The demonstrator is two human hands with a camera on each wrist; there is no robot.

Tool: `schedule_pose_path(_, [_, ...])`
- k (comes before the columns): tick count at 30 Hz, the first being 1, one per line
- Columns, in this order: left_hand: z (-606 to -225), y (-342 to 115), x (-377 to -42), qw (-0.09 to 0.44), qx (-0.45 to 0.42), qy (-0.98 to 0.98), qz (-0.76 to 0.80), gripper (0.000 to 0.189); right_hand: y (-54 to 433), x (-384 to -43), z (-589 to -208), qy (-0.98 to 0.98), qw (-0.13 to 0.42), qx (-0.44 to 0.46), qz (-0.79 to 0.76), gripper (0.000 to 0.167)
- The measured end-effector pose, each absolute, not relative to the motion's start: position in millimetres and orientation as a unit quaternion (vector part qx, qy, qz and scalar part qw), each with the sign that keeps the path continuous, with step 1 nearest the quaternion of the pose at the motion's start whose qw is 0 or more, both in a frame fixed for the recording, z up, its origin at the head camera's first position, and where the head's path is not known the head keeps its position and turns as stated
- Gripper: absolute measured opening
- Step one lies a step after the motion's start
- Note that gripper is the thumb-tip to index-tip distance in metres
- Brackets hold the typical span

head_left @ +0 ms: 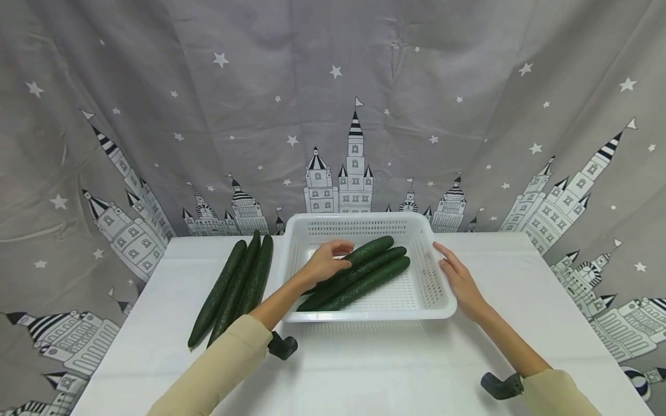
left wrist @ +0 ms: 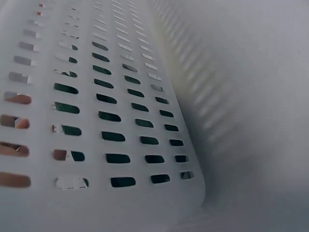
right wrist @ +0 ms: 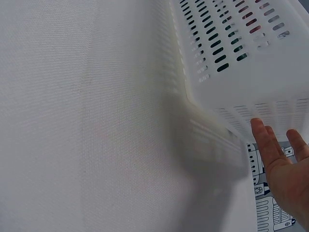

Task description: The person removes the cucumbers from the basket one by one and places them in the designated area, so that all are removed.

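Observation:
Three dark green cucumbers (head_left: 364, 281) lie slantwise, side by side, in a white perforated plastic basket (head_left: 364, 316). My left hand (head_left: 326, 263) is over the basket's left half, right at the cucumbers, fingers loosely bent with a gap between thumb and fingers. It overlaps part of the uppermost cucumber in the head view. At the basket's right wall, my right hand (head_left: 462, 283) has its fingers extended, fingertips right at the side below the rim. In the left wrist view the slotted wall (left wrist: 87, 145) hides most of the left hand; green shows through the slots.
Three more cucumbers (head_left: 236, 289) lie together on the white tabletop (head_left: 364, 370), left of the basket. Behind the table hangs a grey curtain (head_left: 291, 75) printed with castles and stars. Dark wrist-worn devices (head_left: 502, 386) sit at both sleeves.

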State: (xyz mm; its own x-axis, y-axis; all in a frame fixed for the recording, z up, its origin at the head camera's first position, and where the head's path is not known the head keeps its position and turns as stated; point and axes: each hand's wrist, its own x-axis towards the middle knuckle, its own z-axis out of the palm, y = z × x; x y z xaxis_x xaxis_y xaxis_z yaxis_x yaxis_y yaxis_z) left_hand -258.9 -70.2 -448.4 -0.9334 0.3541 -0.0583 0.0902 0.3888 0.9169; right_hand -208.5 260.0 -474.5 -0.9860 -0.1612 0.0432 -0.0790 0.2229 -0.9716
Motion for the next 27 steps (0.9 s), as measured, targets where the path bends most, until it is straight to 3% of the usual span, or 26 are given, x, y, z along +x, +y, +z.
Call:
schedule_pose_path(14, [-462,-61,-272,0.123,0.154,0.874,0.444,0.045,258,-208,-474,0.778,0.034,-0.075,-0.622,0.052])
schedule_pose_path(27, [-458,-63,-280,0.177,0.178,0.889,0.383,0.054,260,-209,-475,0.780,0.029,-0.081,-0.620,0.052])
